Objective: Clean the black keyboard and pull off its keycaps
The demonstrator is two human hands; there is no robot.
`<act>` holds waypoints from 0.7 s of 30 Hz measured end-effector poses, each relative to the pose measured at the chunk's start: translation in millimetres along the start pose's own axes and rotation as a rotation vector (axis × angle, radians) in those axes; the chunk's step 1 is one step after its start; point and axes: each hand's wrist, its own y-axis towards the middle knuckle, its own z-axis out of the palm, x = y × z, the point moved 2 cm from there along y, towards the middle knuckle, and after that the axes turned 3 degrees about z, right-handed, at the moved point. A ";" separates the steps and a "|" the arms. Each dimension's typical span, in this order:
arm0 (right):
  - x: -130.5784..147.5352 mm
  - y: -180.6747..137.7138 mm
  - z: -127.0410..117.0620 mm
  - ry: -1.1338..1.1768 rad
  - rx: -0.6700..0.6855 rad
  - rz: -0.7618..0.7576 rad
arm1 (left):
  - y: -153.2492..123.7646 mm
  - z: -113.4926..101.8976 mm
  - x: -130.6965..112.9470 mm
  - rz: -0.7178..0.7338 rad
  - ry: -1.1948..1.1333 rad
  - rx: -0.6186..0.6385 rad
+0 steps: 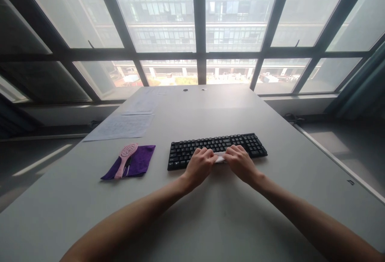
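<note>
Black keyboard [215, 145] lies on the white desk [300, 174], and over its near edge our left hand [200, 164] and right hand [240, 164], fingers curled in tight, grip a white wad [220, 158] between them (cloth or tissue, we can't tell)!

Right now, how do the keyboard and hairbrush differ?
Colour: the keyboard is black, the hairbrush pink. Size: the keyboard is larger, the hairbrush smaller. Support: the keyboard sits on the tabletop, the hairbrush on purple cloth. Shared: both are longer than wide.
</note>
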 end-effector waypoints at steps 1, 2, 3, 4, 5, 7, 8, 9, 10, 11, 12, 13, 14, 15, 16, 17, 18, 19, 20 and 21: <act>-4.2 -3.2 -1.0 -0.009 -0.001 -0.001 | 3.8 2.4 -2.3 0.012 0.004 0.000; -8.1 -6.2 -1.9 -0.015 -0.003 -0.003 | 7.4 4.5 -4.6 0.022 0.008 0.002; -11.7 -9.0 -2.7 -0.017 -0.005 -0.006 | 10.8 6.5 -6.9 0.030 0.011 0.003; -14.8 -11.5 -3.5 -0.015 -0.008 -0.007 | 14.0 8.3 -9.2 0.038 0.013 0.003; -17.6 -13.7 -4.0 -0.011 -0.009 -0.006 | 16.7 9.9 -11.4 0.044 0.014 0.002; -21.4 -16.6 -4.6 -0.002 -0.014 -0.001 | 20.7 13.0 -14.8 0.051 0.011 -0.005; -22.5 -17.3 -4.6 0.002 -0.017 0.003 | 22.0 14.3 -15.9 0.053 0.009 -0.010; -23.0 -17.5 -4.4 0.007 -0.020 0.004 | 22.7 15.3 -16.6 0.053 0.005 -0.015; -22.8 -17.2 -4.1 0.013 -0.023 0.003 | 22.9 15.9 -16.9 0.054 0.002 -0.019; -22.1 -16.4 -3.6 0.022 -0.026 -0.002 | 22.6 15.9 -16.8 0.055 0.000 -0.025; -20.9 -15.1 -3.1 0.033 -0.026 -0.010 | 22.0 15.4 -16.4 0.057 0.001 -0.030; -19.1 -13.4 -2.6 0.045 -0.026 -0.022 | 21.1 14.4 -15.6 0.060 0.002 -0.035; -16.9 -11.4 -2.2 0.058 -0.026 -0.036 | 19.7 12.9 -14.5 0.062 0.004 -0.038; -14.1 -9.1 -1.6 0.068 -0.024 -0.052 | 17.9 11.0 -13.0 0.065 0.007 -0.040; -11.0 -6.6 -0.9 0.077 -0.021 -0.065 | 15.5 8.8 -11.0 0.066 0.011 -0.043; -7.3 -3.9 -0.1 0.082 -0.018 -0.074 | 12.3 6.4 -8.4 0.067 0.016 -0.046; -3.3 -1.0 1.0 0.085 -0.017 -0.079 | 8.3 3.9 -5.3 0.068 0.024 -0.050; 1.4 2.0 2.4 0.088 -0.016 -0.082 | 3.4 1.3 -1.6 0.069 0.033 -0.058; 6.5 5.2 4.0 0.091 -0.015 -0.082 | -2.5 -1.2 2.5 0.069 0.042 -0.064; 12.2 8.6 5.9 0.094 -0.014 -0.083 | -9.1 -3.7 7.0 0.069 0.050 -0.068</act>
